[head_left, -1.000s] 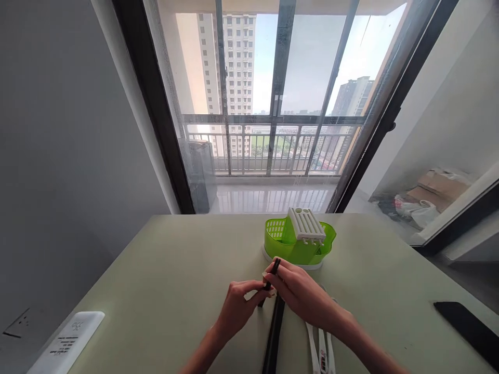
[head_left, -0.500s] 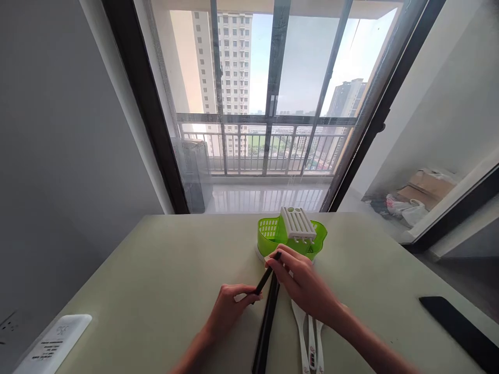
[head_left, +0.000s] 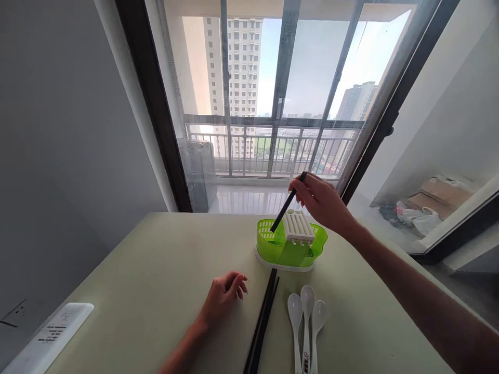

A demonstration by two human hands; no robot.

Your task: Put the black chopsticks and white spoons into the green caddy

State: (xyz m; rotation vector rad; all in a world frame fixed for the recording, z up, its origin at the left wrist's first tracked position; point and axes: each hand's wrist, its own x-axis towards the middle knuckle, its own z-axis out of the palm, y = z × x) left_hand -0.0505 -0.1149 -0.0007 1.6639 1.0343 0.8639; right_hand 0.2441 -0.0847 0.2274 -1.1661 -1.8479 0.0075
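High over the green utensil holder, my right hand pinches black chopsticks near their top end. They slant down to the left, with the lower tip over the holder's left basket. Whether it is one stick or two pressed together is unclear. My left hand rests low over the table, loosely curled with some fingers apart and nothing in it. Between the hands, more black chopsticks lie lengthwise in front of the holder. Three white spoons lie to their right, bowls facing the holder.
A white slotted rack with small hooks sits across the middle of the holder. On the table's left edge lies a white power strip-like device. A glass window and balcony rail stand beyond the table's far edge.
My right hand has risen and moved away with the black chopsticks, from the table in front to above the holder. My left hand has let go of them and drawn slightly left.
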